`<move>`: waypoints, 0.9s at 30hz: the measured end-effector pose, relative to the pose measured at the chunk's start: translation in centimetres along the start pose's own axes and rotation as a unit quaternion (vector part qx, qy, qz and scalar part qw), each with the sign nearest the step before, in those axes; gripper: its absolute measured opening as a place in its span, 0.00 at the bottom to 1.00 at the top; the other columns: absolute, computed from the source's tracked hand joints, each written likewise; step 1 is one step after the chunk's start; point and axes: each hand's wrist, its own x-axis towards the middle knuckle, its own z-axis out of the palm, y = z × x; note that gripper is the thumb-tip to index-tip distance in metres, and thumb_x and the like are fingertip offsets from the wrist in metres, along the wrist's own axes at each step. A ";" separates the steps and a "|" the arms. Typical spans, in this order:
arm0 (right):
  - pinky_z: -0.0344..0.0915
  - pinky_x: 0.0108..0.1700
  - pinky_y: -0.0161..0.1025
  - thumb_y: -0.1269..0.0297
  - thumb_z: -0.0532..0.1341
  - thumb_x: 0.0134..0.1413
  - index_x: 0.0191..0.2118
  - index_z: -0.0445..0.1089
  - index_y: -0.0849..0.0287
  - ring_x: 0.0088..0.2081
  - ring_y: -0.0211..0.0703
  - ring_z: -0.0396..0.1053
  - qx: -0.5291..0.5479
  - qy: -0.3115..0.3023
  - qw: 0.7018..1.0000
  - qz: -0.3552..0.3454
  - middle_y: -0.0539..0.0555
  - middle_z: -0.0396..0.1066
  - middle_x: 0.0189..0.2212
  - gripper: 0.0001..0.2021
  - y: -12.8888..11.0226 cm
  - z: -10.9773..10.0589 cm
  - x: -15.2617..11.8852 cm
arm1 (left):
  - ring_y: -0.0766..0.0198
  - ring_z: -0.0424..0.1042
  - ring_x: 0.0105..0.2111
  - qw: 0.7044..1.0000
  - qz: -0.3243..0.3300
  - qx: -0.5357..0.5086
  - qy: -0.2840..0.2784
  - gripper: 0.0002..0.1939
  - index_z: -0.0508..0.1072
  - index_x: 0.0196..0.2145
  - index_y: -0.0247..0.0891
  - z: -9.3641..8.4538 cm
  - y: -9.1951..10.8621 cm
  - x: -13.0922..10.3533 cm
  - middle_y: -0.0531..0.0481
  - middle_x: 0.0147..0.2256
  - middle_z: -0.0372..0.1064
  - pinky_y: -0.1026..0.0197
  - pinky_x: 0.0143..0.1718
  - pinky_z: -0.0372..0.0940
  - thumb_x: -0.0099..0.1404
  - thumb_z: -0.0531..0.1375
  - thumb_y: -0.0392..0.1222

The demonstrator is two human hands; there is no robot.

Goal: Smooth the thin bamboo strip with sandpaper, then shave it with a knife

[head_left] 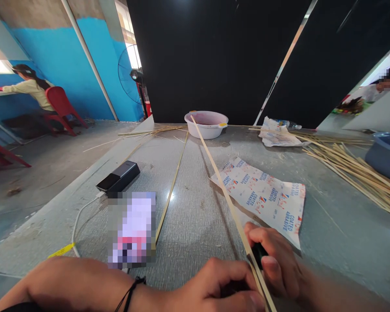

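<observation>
A long pale bamboo strip (225, 193) runs from the bottom edge up toward the white bowl (206, 130), raised above the table with its shadow beside it. My left hand (227, 284) pinches the strip near its lower end. Close on the right, my right hand (274, 258) is closed around a dark handle (258, 250) held against the strip. Around the handle the strip appears split in two lengthwise. Whether a blade is there is hidden. A sheet of coated abrasive paper (266, 190) lies just beyond my right hand.
On the left are a phone (134, 229), a black power bank (118, 177) and a white cable (79, 216). Another strip (172, 188) lies mid-table. Bamboo strips (351, 173) and a blue-grey basin (386, 156) are at right. A person (35, 86) sits at far left.
</observation>
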 end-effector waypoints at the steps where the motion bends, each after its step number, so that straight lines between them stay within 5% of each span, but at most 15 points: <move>1: 0.67 0.29 0.42 0.61 0.37 0.83 0.52 0.62 0.51 0.25 0.46 0.65 0.013 0.009 1.000 0.004 0.48 0.64 0.29 0.17 0.0 0.1 0.1 | 0.70 0.61 0.29 1.000 0.002 -0.006 -0.003 0.28 0.68 0.35 0.40 0.0 0.0 0.0 0.55 0.29 0.62 0.65 0.32 0.55 0.68 0.66 0.70; 18: 0.61 0.25 0.42 0.53 0.43 0.83 0.41 0.62 0.51 0.23 0.44 0.62 0.056 0.022 0.998 -0.009 0.46 0.63 0.25 0.17 0.9 0.7 0.1 | 0.73 0.61 0.23 0.995 -0.048 -0.076 0.053 0.32 0.76 0.34 0.36 0.3 -1.7 0.9 0.56 0.24 0.66 0.64 0.27 0.53 0.57 0.73 0.71; 27: 0.63 0.26 0.43 0.56 0.39 0.82 0.39 0.64 0.51 0.23 0.46 0.63 0.020 0.020 0.999 0.018 0.48 0.64 0.25 0.21 0.9 0.7 -1.4 | 0.74 0.58 0.26 0.999 -0.025 -0.036 0.010 0.36 0.72 0.29 0.37 0.2 -1.1 0.6 0.57 0.27 0.63 0.67 0.27 0.54 0.56 0.71 0.76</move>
